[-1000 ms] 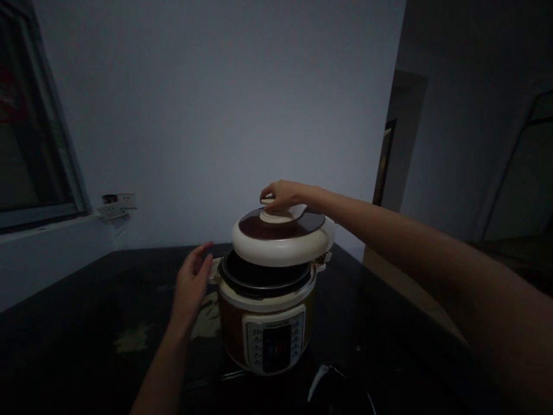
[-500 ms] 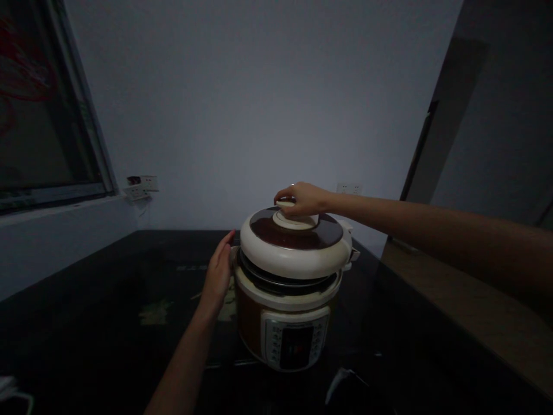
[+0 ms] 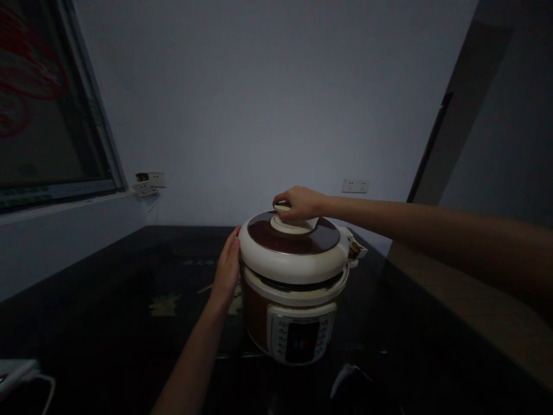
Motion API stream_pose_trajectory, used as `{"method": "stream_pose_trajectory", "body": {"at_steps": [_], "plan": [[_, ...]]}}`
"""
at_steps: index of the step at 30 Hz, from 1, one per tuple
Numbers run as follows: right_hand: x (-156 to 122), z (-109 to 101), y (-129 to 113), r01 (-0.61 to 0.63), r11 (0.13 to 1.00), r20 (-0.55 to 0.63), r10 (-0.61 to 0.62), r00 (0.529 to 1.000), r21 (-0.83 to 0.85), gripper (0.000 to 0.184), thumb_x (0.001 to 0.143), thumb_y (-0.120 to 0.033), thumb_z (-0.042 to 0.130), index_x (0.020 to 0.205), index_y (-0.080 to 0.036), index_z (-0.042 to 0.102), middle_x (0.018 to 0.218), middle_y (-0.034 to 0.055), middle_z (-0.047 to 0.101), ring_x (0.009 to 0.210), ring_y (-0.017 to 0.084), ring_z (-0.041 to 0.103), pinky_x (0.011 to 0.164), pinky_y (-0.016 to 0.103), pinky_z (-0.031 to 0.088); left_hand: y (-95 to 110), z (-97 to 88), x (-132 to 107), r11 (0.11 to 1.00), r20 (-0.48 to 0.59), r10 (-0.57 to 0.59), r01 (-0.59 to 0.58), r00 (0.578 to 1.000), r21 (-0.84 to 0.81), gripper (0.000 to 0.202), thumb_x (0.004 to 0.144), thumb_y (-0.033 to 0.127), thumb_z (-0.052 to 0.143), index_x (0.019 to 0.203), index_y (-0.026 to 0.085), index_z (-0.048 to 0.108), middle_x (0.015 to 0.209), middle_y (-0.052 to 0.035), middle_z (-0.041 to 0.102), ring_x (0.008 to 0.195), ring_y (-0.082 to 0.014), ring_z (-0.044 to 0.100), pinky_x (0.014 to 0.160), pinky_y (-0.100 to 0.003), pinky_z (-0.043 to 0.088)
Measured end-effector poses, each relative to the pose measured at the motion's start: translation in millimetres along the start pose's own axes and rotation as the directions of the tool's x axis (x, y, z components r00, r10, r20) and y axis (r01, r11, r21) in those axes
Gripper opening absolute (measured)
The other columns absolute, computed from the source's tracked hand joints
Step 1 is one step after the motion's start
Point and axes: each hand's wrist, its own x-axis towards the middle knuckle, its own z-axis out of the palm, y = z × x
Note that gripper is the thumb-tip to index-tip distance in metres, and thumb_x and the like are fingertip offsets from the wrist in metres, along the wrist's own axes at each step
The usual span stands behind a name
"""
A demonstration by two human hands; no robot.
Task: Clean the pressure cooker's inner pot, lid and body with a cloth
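Observation:
An electric pressure cooker point(image 3: 254, 311) with a front button panel stands on a dark glossy table. Its white-rimmed lid point(image 3: 285, 266) with a brown top sits low over the body, slightly tilted, leaving a dark gap at the front. My right hand point(image 3: 300, 203) is closed around the lid's knob handle, which it partly hides. Along the cooker's left side lies my left hand point(image 3: 228, 262), fingers stretched out and touching the edge near the lid rim. Its fingertips are partly hidden behind the rim.
The dark table point(image 3: 108, 311) carries printed leaf patterns. At the lower left is a white object with a cable point(image 3: 19, 372). Wall sockets point(image 3: 355, 186) are behind, with another socket cluster point(image 3: 150, 181) near the window at left.
The lid has come down closer to the cooker body, narrowing the gap, with my right hand still on its handle. My left hand has stayed at the cooker's side. The view has shifted slightly.

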Motion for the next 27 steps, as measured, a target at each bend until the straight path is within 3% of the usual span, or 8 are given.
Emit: {"method": "stream_pose_trajectory", "body": {"at_steps": [12, 27], "plan": [[1, 11, -4, 0.012, 1.0, 0.039, -0.012, 0.999, -0.006, 0.045, 0.08, -0.037, 0.057, 0.12, -0.02, 0.067, 0.108, 0.0124, 0.073, 0.092, 0.026, 0.066, 0.073, 0.031, 0.043, 1, -1.7, 2, 0.996, -0.012, -0.082, 0.082, 0.997, 0.017, 0.044, 0.091, 0.041, 0.049, 0.128, 0.019, 0.059, 0.14, -0.011, 0.056, 0.132, -0.0266, 0.049, 0.114, -0.046, 0.033], [-1, 18, 0, 0.032, 0.999, 0.059, -0.033, 0.998, 0.011, 0.043, 0.079, -0.036, 0.057, 0.117, -0.02, 0.067, 0.105, 0.0115, 0.073, 0.091, 0.024, 0.066, 0.073, 0.031, 0.042, 0, -2.3, 0, 0.998, 0.038, -0.051, 0.05, 0.998, 0.049, 0.043, 0.089, 0.038, 0.053, 0.127, 0.021, 0.06, 0.137, -0.0101, 0.059, 0.13, -0.0269, 0.051, 0.112, -0.045, 0.035]]}}
